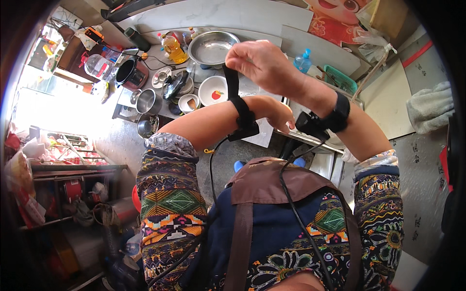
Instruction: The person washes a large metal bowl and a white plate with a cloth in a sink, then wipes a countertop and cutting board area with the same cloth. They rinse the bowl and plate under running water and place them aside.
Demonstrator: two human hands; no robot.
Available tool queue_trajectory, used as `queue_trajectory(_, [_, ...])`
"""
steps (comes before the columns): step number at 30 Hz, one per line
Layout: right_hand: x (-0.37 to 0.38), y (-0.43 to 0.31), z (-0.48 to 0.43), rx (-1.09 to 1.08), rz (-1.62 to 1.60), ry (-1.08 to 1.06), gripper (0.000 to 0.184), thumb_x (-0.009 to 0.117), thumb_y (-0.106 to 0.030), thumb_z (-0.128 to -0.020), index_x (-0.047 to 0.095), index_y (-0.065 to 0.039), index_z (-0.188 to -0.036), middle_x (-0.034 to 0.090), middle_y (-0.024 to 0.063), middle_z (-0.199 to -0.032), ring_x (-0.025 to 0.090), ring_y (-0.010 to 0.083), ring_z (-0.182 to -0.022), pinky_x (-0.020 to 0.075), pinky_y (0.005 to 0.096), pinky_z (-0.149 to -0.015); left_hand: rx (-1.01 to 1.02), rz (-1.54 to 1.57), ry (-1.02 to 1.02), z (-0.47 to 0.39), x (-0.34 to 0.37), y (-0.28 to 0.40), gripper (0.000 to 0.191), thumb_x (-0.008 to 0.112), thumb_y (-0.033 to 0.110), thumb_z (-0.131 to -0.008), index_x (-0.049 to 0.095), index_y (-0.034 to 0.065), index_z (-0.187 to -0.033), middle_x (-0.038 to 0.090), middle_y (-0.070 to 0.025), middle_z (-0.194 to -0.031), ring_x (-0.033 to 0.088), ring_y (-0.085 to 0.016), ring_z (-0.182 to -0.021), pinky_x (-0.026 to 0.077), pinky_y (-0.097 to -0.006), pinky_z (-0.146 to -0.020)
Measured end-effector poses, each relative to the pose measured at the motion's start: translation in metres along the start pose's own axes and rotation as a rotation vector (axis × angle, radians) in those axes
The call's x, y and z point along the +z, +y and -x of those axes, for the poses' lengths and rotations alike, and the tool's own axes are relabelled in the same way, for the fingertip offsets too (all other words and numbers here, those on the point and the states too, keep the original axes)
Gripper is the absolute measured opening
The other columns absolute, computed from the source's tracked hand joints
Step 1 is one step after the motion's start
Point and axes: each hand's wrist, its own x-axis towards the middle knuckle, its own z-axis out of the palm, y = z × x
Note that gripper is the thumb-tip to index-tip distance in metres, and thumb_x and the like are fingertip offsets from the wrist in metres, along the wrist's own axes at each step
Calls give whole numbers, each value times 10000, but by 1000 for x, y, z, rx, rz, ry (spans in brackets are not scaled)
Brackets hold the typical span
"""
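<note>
My right hand (264,67) is raised across my body, its fingers pinched on the free end of a black strap (232,83). That strap rises, pulled taut, from the black band (241,111) around my left forearm, where a small black device (244,131) and a cable hang. My left hand (280,115) droops over the counter's front edge with fingers a little apart; I see nothing in it. Around my right wrist sits another black band (338,112) with a dark camera-like device (311,124) on its inner side.
On the counter stand a steel basin (211,49), a white bowl (207,89), a steel pot (148,102), a cooker (131,72) and an oil bottle (174,49). A blue bottle (303,62) and a green basket (340,78) lie right. Dark cables cross my apron (262,182).
</note>
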Motion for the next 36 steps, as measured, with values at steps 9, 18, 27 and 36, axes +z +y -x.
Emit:
queue_trajectory(9, [1, -16, 36, -237, 188, -135, 60, 637, -176, -767, 600, -137, -793, 600, 1, -784, 570, 163, -800, 319, 356, -877, -40, 324, 293, 51, -17, -30, 389, 515, 260, -810, 526, 48, -1135, 614, -130, -956, 588, -262, -881, 458, -350, -789])
queue_trajectory(18, [-11, -8, 45, -369, 271, 53, 251, 650, -73, -726, 646, -150, -965, 606, 39, -992, 549, 214, -975, 333, 394, -915, 416, 1271, 877, 68, -50, -32, 333, 499, 215, -841, 514, 22, -1113, 604, -128, -949, 589, -251, -852, 470, -329, -762])
queue_trajectory(27, [19, 10, 91, 891, -841, -25, 408, 515, -454, -877, 518, -77, -1034, 561, 33, -870, 597, 96, -704, 444, 211, -630, 335, 1797, 2048, 94, -80, -68, 312, 428, 43, -803, 471, 74, -1110, 556, -75, -901, 533, -145, -675, 463, -214, -589])
queue_trajectory(36, [27, -4, 71, 801, -694, -278, 467, 563, -450, -823, 564, 3, -939, 564, 45, -676, 532, 123, -517, 464, 244, -497, 377, 1456, 2415, 98, -84, -44, 369, 465, 120, -794, 405, 132, -1158, 561, -44, -849, 509, -126, -632, 423, -218, -576])
